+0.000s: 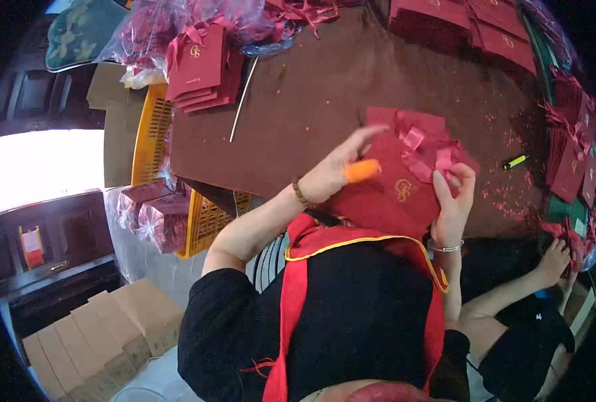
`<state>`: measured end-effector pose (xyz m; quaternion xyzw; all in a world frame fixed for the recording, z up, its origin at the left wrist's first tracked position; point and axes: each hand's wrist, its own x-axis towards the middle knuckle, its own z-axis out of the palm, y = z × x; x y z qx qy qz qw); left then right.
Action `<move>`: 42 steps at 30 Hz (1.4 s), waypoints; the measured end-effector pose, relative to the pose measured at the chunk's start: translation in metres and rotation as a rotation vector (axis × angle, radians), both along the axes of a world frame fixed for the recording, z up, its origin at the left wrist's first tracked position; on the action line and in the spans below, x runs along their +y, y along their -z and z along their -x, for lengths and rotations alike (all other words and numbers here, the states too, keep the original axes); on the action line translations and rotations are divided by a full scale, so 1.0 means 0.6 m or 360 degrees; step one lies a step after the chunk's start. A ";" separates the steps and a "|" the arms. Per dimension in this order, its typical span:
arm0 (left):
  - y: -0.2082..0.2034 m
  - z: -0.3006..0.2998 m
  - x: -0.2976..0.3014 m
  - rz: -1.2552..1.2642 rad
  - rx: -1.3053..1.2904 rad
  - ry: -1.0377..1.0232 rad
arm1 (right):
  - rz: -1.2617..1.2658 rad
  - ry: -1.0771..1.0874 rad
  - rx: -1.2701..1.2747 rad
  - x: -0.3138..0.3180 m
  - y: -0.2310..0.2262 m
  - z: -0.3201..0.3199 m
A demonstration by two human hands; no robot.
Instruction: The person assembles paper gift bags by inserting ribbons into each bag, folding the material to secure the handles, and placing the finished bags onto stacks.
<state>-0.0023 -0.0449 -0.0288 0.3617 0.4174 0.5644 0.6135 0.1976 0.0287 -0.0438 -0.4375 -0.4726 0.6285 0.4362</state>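
A red paper gift bag (378,208) with a gold emblem lies in front of me, close to my apron. Pink ribbon (443,159) is looped at its upper edge, and more red bag material (431,123) shows just behind it. My right hand (455,195) is closed, pinching the ribbon between thumb and fingers. Over the bag's left side, my left hand (341,166) has its fingers stretched out and apart, slightly blurred. An orange finger cover (362,171) is on one of its digits. I see nothing gripped in that hand.
Stacked red bags (197,63) stand at the far left beside a thin white stick (244,100). More bags (486,27) lie at the far right. A yellow marker (516,162) lies among red scraps. Yellow crates (152,130) stand at left. A co-worker's hand (553,261) works at right.
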 end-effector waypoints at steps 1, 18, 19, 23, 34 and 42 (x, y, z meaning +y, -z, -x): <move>0.004 0.005 -0.009 0.0043 0.0085 0.0115 | -0.0007 -0.0011 0.0013 0.002 -0.010 0.007; -0.061 0.465 0.055 0.0754 0.3508 -0.1126 | -0.0005 -0.0306 0.0018 0.022 -0.004 -0.024; -0.050 0.451 0.062 0.0771 0.3476 -0.1205 | -0.0036 -0.0282 -0.0013 0.023 0.001 -0.034; -0.036 0.427 0.062 0.0857 0.3468 -0.1275 | -0.0042 -0.0152 -0.0129 0.033 0.015 -0.077; 0.021 0.169 0.097 -0.0506 0.2592 -0.0516 | -0.0119 0.0109 -0.0253 0.065 0.055 -0.074; 0.072 0.021 0.108 -0.0137 0.1932 -0.0427 | -0.0197 0.0191 -0.0185 0.062 0.088 -0.063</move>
